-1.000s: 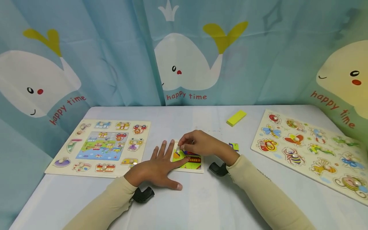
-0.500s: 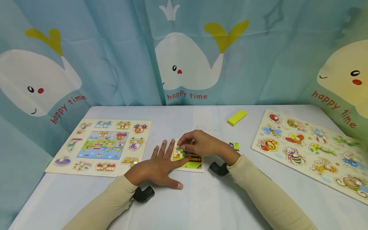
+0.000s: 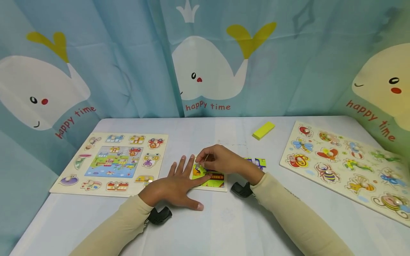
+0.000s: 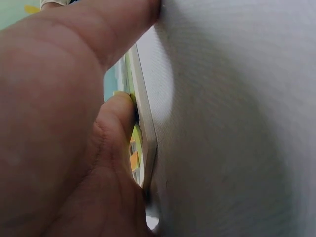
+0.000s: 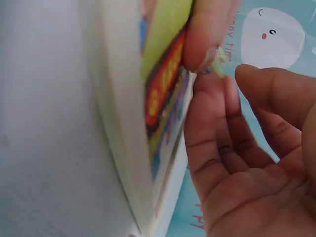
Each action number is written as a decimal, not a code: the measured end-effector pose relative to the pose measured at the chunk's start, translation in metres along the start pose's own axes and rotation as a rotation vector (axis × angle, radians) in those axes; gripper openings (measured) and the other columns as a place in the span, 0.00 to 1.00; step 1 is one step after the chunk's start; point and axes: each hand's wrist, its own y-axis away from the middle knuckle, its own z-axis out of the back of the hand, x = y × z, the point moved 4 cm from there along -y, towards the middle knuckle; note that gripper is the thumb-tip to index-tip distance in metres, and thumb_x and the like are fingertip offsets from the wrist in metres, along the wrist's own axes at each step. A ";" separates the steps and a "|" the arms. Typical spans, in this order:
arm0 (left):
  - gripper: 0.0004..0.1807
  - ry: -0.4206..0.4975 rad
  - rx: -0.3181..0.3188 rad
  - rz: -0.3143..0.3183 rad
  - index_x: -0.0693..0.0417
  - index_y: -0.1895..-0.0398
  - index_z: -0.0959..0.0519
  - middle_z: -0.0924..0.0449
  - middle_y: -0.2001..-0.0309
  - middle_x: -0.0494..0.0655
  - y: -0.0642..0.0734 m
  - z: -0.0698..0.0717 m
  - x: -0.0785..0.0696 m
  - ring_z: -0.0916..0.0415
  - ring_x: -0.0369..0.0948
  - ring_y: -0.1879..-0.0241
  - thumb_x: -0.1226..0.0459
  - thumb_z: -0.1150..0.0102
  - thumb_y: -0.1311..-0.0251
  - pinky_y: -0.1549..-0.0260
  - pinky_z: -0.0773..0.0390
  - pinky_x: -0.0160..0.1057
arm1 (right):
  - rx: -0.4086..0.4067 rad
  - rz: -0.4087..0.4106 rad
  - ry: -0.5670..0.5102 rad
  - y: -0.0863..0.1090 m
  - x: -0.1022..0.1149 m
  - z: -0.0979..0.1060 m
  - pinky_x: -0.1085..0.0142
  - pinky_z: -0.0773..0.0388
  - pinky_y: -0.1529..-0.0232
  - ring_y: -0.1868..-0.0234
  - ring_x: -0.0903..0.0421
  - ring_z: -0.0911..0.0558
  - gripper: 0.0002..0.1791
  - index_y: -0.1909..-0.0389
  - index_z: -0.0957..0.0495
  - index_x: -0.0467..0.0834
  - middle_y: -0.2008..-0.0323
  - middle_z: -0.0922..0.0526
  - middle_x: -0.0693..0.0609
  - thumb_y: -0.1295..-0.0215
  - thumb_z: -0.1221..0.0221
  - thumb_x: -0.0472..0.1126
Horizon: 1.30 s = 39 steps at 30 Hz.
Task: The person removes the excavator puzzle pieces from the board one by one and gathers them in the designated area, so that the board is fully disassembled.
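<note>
A small wooden jigsaw puzzle (image 3: 217, 184) with a pale frame and a picture of a digger lies mid-table. My left hand (image 3: 177, 186) is spread flat at its left side. Its index finger presses across the picture, and its thumb points right over the cloth. My right hand (image 3: 221, 159) reaches over the puzzle's far left corner with bent fingers. In the right wrist view, a small yellow-green puzzle piece (image 5: 219, 62) shows between its thumb and fingertips, mostly hidden. Right-hand fingers (image 5: 201, 133) lie along the puzzle's edge.
Loose puzzle pieces (image 3: 261, 163) lie just beyond my right wrist. A yellow block (image 3: 263, 131) lies farther back. A vehicle knob puzzle board (image 3: 161, 156) is at left, an insect knob puzzle board (image 3: 307, 172) at right. A whale-print curtain (image 3: 141, 71) hangs behind the table.
My right hand has shifted slightly left toward the puzzle's corner, uncovering more of the loose pieces by its wrist. The left hand has stayed in place.
</note>
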 end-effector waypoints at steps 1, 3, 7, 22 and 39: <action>0.47 0.001 0.002 0.002 0.26 0.24 0.48 0.86 0.26 0.55 0.000 0.000 0.000 0.89 0.58 0.30 0.31 0.44 0.46 0.35 0.72 0.63 | -0.002 0.005 -0.002 0.000 0.000 -0.001 0.66 0.24 0.57 0.64 0.58 0.21 0.09 0.56 0.19 0.35 0.62 0.18 0.49 0.35 0.43 0.27; 0.47 0.003 0.003 0.006 0.26 0.24 0.48 0.86 0.26 0.55 0.001 0.000 0.000 0.89 0.58 0.30 0.31 0.44 0.46 0.35 0.72 0.63 | -0.001 0.009 -0.011 -0.001 0.000 -0.002 0.66 0.23 0.57 0.64 0.58 0.21 0.08 0.56 0.20 0.34 0.63 0.18 0.49 0.35 0.43 0.27; 0.47 -0.002 0.001 0.005 0.26 0.24 0.49 0.86 0.25 0.55 0.001 0.000 -0.001 0.89 0.58 0.30 0.32 0.44 0.46 0.35 0.72 0.63 | 0.014 -0.021 -0.024 -0.002 -0.001 -0.003 0.67 0.24 0.58 0.66 0.58 0.22 0.06 0.59 0.19 0.35 0.67 0.18 0.51 0.35 0.42 0.28; 0.47 0.013 -0.008 -0.009 0.27 0.24 0.48 0.85 0.25 0.56 0.002 0.001 -0.002 0.89 0.59 0.30 0.33 0.43 0.46 0.35 0.73 0.63 | 0.017 -0.020 0.029 0.000 0.001 -0.002 0.67 0.24 0.61 0.67 0.60 0.23 0.10 0.53 0.18 0.36 0.67 0.17 0.54 0.34 0.42 0.28; 0.47 0.017 -0.009 -0.010 0.27 0.24 0.48 0.85 0.25 0.56 0.001 0.001 0.000 0.89 0.59 0.30 0.32 0.43 0.47 0.35 0.73 0.63 | -0.038 -0.040 -0.073 0.002 0.000 0.006 0.66 0.25 0.65 0.68 0.56 0.24 0.11 0.53 0.19 0.34 0.64 0.17 0.50 0.34 0.43 0.28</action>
